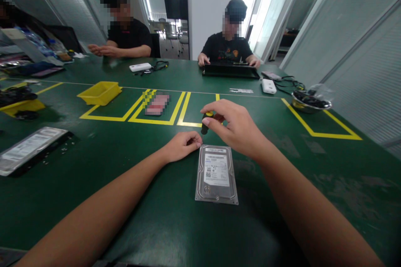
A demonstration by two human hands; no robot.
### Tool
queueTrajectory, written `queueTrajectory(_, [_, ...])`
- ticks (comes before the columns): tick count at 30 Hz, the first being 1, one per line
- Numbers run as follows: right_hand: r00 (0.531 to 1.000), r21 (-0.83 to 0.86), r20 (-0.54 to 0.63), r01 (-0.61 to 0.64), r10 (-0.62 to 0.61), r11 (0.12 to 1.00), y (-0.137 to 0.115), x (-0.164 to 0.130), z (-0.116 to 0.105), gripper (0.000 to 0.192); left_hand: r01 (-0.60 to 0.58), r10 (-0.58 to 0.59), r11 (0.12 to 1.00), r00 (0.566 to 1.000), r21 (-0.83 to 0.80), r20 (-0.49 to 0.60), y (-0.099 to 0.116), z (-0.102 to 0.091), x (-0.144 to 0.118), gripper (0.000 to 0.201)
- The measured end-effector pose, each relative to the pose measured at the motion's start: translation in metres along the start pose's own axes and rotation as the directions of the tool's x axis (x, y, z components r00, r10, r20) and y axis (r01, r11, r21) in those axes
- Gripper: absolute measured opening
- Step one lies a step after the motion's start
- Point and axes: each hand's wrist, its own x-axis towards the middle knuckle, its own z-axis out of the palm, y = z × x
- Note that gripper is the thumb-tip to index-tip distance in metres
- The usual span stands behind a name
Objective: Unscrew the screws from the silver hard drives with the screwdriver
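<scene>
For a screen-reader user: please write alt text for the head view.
A silver metal hard drive lies on a green table; the left hand rests at its top corner while the right hand holds a black-and-yellow screwdriver upright above it. Two people sit opposite.

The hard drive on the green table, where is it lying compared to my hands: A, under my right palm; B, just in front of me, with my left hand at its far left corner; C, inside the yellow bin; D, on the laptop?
B: the hard drive lies flat on the table, label up, with the left hand at its far left corner and the right hand holding a screwdriver just beyond it.
</scene>
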Motion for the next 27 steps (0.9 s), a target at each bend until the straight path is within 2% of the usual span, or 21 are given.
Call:
queueTrajectory(6, [1.000, 0.012, 0.003, 0.006, -0.006, 1.000, -0.001, 0.001, -0.002, 0.023, 0.010, -0.010, 1.000, 1.000, 0.007, 0.005, -0.001, 0.001, 0.000, 0.013])
queueTrajectory(14, [0.995, 0.073, 0.091, -0.051, 0.044, 0.996, -0.003, 0.000, -0.009, 0.034, 0.021, -0.021, 1.000, 1.000, 0.009, 0.008, -0.001, 0.000, 0.000, 0.015])
queueTrajectory(17, [0.995, 0.093, 0.098, -0.046, 0.037, 0.995, -0.002, 0.000, -0.009, 0.035, 0.028, -0.028, 1.000, 1.000, -0.009, 0.012, -0.002, -0.002, 0.001, 0.015])
queueTrajectory(21, [0.997, 0.110, 0.062, 0.032, -0.039, 0.993, 0.001, 0.001, -0.008, 0.035, 0.029, -0.029, 1.000, 0.999, -0.010, 0.015, -0.001, -0.003, 0.001, 0.014])
queueTrajectory(27, [0.998, 0.083, 0.041, 0.044, -0.048, 0.996, -0.001, 0.004, -0.010, 0.024, 0.023, -0.023, 1.000, 1.000, -0.001, 0.010, 0.000, -0.003, 0.001, 0.014])
